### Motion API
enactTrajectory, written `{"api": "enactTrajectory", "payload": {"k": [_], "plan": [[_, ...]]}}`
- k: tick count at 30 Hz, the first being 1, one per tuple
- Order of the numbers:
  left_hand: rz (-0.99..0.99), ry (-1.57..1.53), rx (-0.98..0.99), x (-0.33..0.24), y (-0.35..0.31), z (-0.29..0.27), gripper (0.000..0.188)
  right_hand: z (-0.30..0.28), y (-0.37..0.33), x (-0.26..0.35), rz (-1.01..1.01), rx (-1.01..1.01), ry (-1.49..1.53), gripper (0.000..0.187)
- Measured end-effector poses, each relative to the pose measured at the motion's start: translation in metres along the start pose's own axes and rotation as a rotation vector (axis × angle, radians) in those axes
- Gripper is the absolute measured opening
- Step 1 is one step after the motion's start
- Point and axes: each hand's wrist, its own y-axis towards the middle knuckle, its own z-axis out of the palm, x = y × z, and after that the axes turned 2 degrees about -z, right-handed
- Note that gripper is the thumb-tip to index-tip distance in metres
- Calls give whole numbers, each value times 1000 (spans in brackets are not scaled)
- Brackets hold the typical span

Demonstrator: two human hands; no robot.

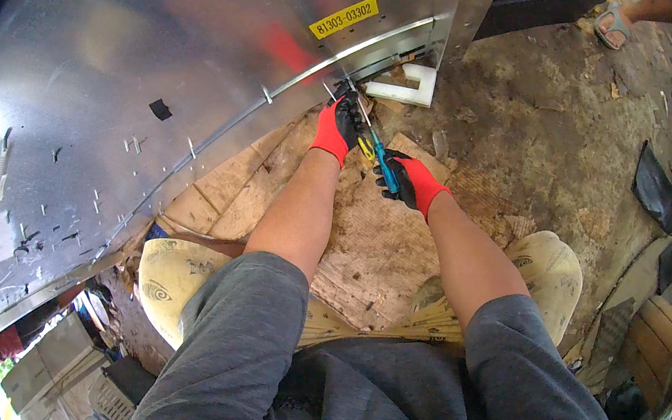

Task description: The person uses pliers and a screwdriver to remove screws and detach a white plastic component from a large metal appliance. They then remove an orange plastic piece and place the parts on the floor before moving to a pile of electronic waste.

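Observation:
My right hand (412,180), in a red and black glove, is wrapped round the blue handle of a screwdriver (389,170). Its thin metal shaft slants up and left to the lower edge of a big shiny metal panel (230,46). Close by that edge, my left hand (340,124), gloved the same way, is closed. A yellow-handled tool (366,148) sticks out below its fingers, beside the screwdriver; its working end is mostly hidden by the glove. Short metal pins (266,95) stand out along the panel's folded rim.
A white U-shaped foam piece (413,91) lies on the floor by the panel's corner. Flattened cardboard (369,250) spreads between my knees. Black scraps (660,189) and a brown cardboard roll (664,337) lie to the right. At the far right another person's sandalled foot (613,27) shows.

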Motion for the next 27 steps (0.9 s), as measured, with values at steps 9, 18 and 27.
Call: {"api": "enactTrajectory", "payload": {"k": [9,18,27], "plan": [[71,73,-20,1,0,-4,15,0,4,-5,-22,-1,35,34],[95,146,-130,-3,-8,5,11,6,-4,7,35,66,127,29],[67,182,-151,-9,-20,16,9,12,5,-5,-105,-121,-5,26]]}}
